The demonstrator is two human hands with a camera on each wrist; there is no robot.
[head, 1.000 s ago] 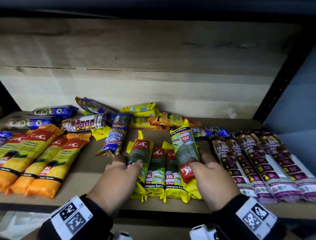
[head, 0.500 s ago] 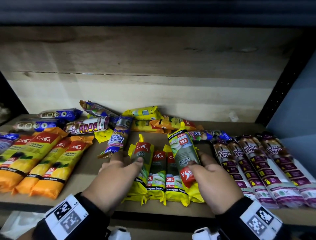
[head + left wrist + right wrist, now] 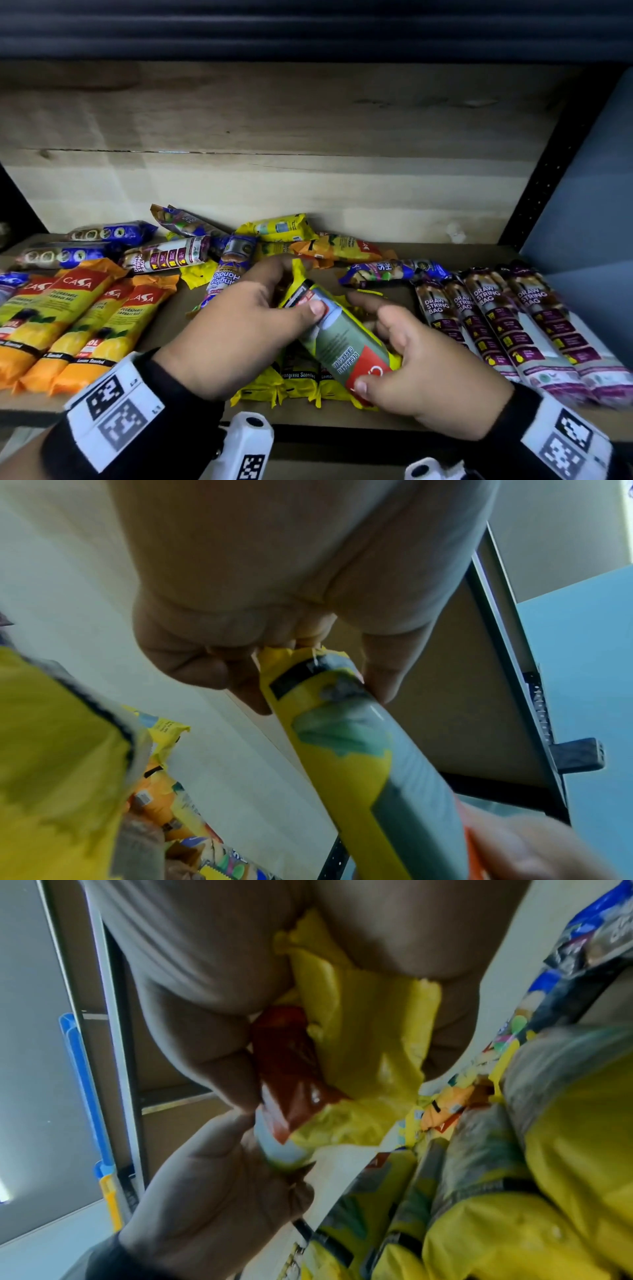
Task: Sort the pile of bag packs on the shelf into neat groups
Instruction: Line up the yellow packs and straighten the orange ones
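A yellow and green lemongrass pack with a red end is held slantwise above the row of yellow packs at the shelf's front middle. My left hand grips its far end, thumb on top. My right hand grips the near red end. The left wrist view shows the same pack pinched at its crimped tip by my left hand. In the right wrist view the red end sits between thumb and fingers of my right hand.
Orange packs lie in a row at front left. Several purple draw string bags are lined up at right. Blue packs and a mixed heap lie along the wooden back wall. A black upright bounds the right side.
My left hand left the leftmost yellow pack and took the far end of the pack my right hand held. That pack turned from upright to slanted and rose a little.
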